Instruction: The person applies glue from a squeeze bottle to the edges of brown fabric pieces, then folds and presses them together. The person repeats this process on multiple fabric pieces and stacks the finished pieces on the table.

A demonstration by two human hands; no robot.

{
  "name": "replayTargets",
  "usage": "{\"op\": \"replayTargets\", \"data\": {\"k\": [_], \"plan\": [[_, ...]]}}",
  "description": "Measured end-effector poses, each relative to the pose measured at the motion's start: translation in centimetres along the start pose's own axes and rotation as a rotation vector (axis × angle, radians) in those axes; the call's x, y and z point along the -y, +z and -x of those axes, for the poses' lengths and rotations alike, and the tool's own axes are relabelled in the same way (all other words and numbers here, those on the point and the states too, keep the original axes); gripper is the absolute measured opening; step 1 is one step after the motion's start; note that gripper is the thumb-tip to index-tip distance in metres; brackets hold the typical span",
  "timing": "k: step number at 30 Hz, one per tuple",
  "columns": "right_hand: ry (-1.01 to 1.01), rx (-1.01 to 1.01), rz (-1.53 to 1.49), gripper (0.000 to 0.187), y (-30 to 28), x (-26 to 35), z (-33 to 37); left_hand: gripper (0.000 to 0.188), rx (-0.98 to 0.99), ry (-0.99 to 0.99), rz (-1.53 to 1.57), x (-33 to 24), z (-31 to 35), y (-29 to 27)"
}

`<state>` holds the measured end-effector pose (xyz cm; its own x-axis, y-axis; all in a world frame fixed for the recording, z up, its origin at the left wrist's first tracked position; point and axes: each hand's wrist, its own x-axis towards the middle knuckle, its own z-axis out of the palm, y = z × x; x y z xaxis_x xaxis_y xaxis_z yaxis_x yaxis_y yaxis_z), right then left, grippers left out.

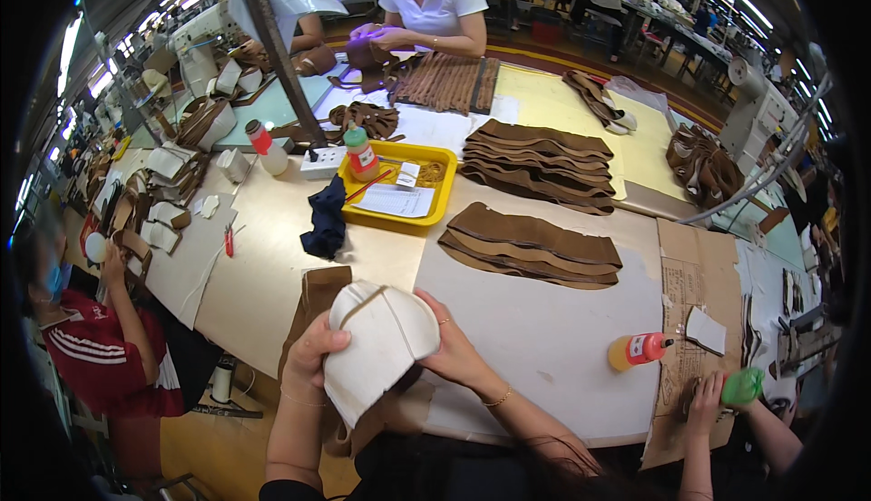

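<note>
My left hand (314,354) grips the left edge of a stiff white panel (381,342), its thumb lying on top. My right hand (450,348) has hold of the panel's right side, fingers partly behind it. A thin brown strip runs across the panel near its upper end, and a seam line crosses it toward the right. Brown leather-like material (325,288) shows behind and below the panel; whether it is joined to it I cannot tell. A dark blue cloth (325,218) lies beyond my left hand.
A yellow tray (442,201) holds a green-capped bottle, paper and a red pen. Stacked brown strips (531,245) lie beyond my right hand. An orange-red glue bottle (637,351) stands at right, near another person's hands (706,403) and a green bottle (742,387). Red snips (229,241) lie left.
</note>
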<state>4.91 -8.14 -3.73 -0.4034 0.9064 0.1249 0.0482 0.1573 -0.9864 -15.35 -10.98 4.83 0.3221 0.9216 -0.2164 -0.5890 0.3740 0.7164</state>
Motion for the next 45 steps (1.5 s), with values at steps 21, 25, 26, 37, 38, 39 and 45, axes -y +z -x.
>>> {"op": "replayTargets", "data": {"k": [21, 25, 26, 37, 38, 39, 45], "plan": [[0.220, 0.020, 0.816, 0.026, -5.5, 7.3, 3.2, 0.077, -0.130, 0.651, -1.550, 13.6, -2.9, 2.0], [0.082, 0.068, 0.813, 0.017, -4.8, 7.3, 4.2, 0.056, -0.392, 0.626, -1.243, 14.0, -5.0, 0.8], [0.033, 0.120, 0.753, 0.023, -5.6, 8.5, 4.7, 0.052, -0.315, 0.556, -1.182, 13.8, -5.4, 0.5], [0.133, 0.501, -0.058, 0.038, -12.2, 10.1, 3.9, 0.023, 0.221, -0.266, -0.943, 5.8, -2.1, 3.4], [0.192, 0.506, -0.237, 0.038, -12.5, 9.3, 3.9, 0.023, 0.193, -0.351, -0.829, 4.4, -1.7, 4.1], [0.196, 0.492, -0.333, 0.038, -12.7, 8.7, 4.0, 0.023, 0.165, -0.434, -0.714, 3.5, -1.4, 4.2], [0.238, 0.505, -0.549, 0.054, -13.6, 2.6, 4.2, 0.068, 0.483, -0.165, -0.108, 3.1, -4.9, 1.1]]}}
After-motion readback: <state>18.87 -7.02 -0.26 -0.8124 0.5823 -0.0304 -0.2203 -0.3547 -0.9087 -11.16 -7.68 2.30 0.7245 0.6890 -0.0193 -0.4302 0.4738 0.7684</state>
